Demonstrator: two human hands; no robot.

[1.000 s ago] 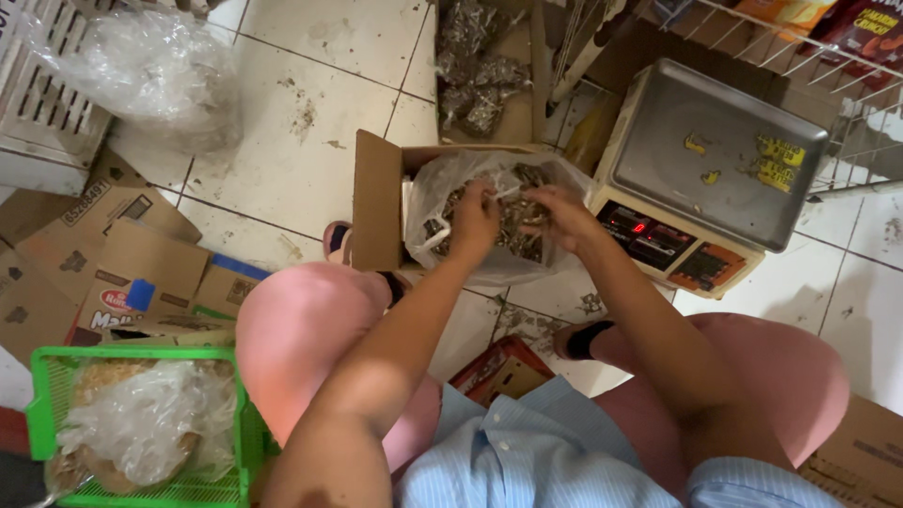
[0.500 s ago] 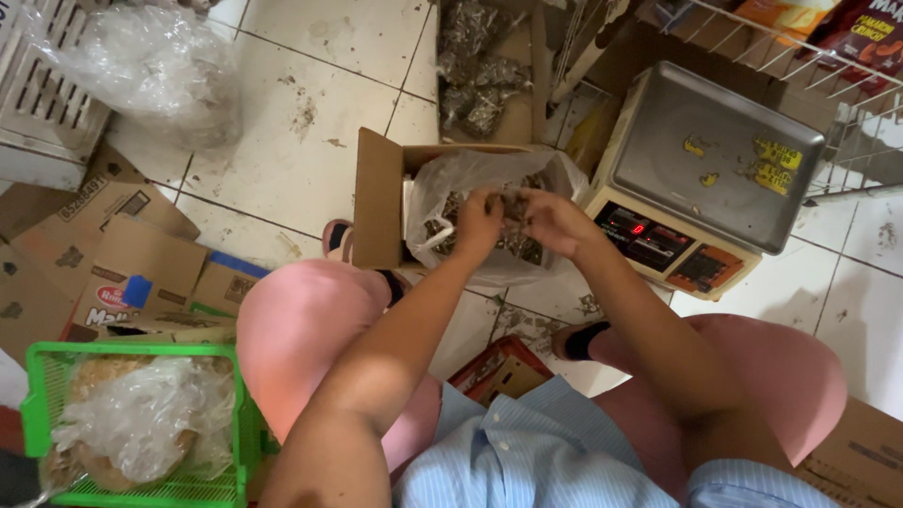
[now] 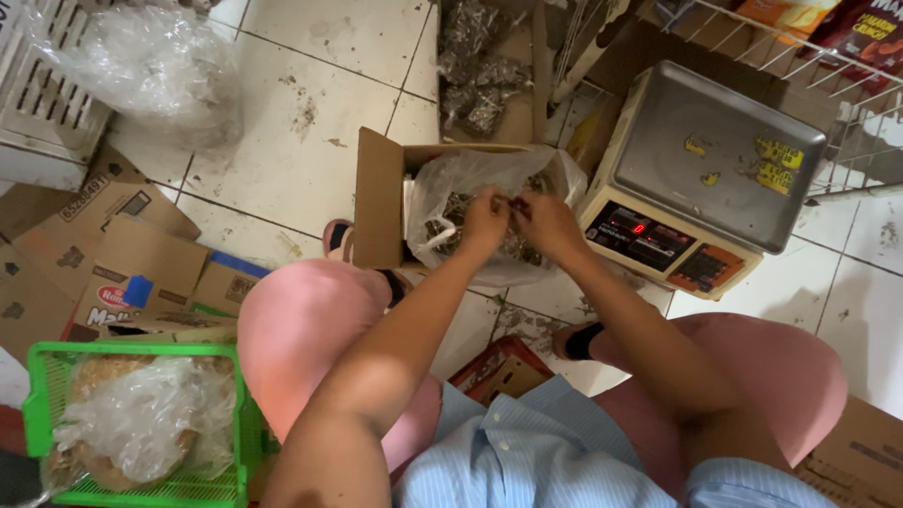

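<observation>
1. Now both hands meet over the open mouth of the clear plastic bag, which sits inside the cardboard box on the tiled floor, just in front of the knees.
2. The left hand and the right hand are touching each other, with fingers pinched narrow around something small; what they pinch is too small to tell.
3. To do this step well, I think the hands should stay low over the bag, so that any dark dried piece which slips falls back inside and not on the floor.
4. The pinch should be light, because such dry pieces probably crumble easily.
5. The digital scale stands just beside the box on the right; its steel tray holds only a few small bits.
6. Compared with one second ago, the hands have come closer together, and they are a little higher over the bag; the box, the scale and the green basket have not moved.
</observation>
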